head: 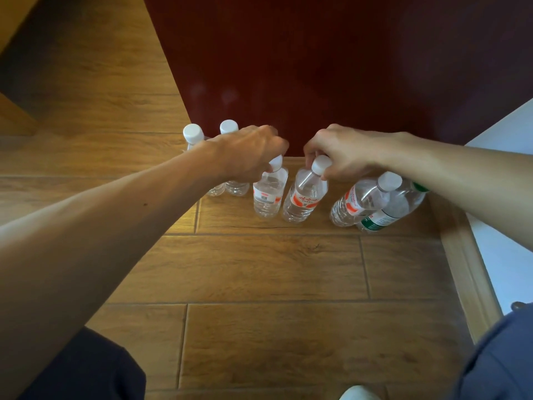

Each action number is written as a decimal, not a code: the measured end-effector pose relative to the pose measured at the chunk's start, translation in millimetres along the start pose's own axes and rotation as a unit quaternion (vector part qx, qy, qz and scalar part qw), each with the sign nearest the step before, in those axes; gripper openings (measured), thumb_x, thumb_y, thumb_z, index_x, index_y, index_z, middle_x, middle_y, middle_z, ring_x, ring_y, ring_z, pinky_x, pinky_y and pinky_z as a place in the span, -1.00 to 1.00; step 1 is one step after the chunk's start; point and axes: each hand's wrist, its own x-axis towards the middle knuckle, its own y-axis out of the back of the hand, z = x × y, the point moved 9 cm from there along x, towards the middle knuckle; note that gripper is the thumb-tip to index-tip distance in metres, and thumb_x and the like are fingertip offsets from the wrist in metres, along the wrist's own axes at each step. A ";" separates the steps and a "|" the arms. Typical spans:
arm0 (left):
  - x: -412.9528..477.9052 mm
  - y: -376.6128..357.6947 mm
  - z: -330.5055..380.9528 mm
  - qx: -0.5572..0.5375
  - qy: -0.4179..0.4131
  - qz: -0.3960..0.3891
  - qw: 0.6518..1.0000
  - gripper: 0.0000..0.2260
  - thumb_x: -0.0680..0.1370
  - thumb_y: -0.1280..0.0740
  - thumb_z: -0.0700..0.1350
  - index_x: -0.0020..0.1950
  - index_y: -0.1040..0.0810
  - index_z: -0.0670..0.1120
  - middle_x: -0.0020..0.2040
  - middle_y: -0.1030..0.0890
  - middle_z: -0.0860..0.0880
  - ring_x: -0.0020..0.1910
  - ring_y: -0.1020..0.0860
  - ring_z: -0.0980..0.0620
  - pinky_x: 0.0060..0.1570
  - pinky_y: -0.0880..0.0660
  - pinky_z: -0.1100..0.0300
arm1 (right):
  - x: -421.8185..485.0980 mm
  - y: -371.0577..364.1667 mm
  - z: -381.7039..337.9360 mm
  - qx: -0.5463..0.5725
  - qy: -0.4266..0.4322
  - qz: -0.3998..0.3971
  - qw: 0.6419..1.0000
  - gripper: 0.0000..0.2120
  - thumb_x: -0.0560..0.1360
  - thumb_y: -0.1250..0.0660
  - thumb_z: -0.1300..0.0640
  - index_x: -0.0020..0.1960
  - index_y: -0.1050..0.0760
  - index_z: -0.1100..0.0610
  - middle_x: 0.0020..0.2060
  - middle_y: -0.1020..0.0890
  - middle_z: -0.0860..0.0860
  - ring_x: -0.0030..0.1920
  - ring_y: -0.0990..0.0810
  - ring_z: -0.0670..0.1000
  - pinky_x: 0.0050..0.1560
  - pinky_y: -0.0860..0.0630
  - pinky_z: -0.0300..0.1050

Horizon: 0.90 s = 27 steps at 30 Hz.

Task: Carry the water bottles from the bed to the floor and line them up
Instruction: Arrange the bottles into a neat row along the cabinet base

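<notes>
Several clear water bottles with white caps stand in a row on the wooden floor [274, 269] along a dark red panel. My left hand [248, 153] pinches the cap of a red-labelled bottle [268, 194]. My right hand [343, 155] pinches the cap of the red-labelled bottle [304, 199] beside it. Two bottles, one [192, 134] and another [229, 127], stand further left, partly hidden behind my left hand. At the right stand a red-labelled bottle [360, 200] and a larger green-labelled bottle [395, 207] under my right forearm.
The dark red panel [317, 67] rises right behind the row. A wooden skirting board [467, 269] and a white wall [507, 241] close off the right side. My knees show at the bottom corners, and a white shoe tip [357, 394] at the bottom edge.
</notes>
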 end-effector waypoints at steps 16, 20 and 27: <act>8.4 -13.7 9.2 0.011 0.013 -0.020 1.000 -0.70 0.60 -0.31 -0.02 0.26 -0.43 -0.15 0.11 -0.50 -0.13 0.10 -0.55 -0.15 -0.07 -0.41 0.10 | 1.5 -0.6 -5.8 -0.018 -0.016 -0.014 1.000 -0.75 0.46 -0.47 0.13 0.10 -0.52 -0.03 0.07 -0.44 -0.01 0.05 -0.54 0.09 0.01 -0.58 0.11; 9.2 -11.8 12.5 0.000 0.001 -0.028 1.000 -0.64 0.59 -0.33 0.01 0.31 -0.43 -0.13 0.11 -0.51 -0.13 0.10 -0.55 -0.16 -0.03 -0.42 0.09 | 4.3 -1.5 -12.9 -0.008 -0.013 -0.022 1.000 -0.74 0.46 -0.41 0.20 0.13 -0.54 0.05 0.12 -0.51 0.06 0.05 -0.60 0.16 0.05 -0.61 0.22; 4.8 -7.9 11.3 -0.051 -0.034 -0.052 0.997 -0.66 0.51 -0.44 -0.07 0.25 -0.49 -0.06 -0.05 -0.41 0.06 0.00 -0.52 -0.02 -0.05 -0.44 0.10 | 5.1 -2.2 -13.8 -0.021 -0.010 -0.021 0.999 -0.63 0.45 -0.46 0.19 0.22 -0.51 -0.01 0.16 -0.49 0.02 0.09 -0.59 0.11 0.04 -0.62 0.14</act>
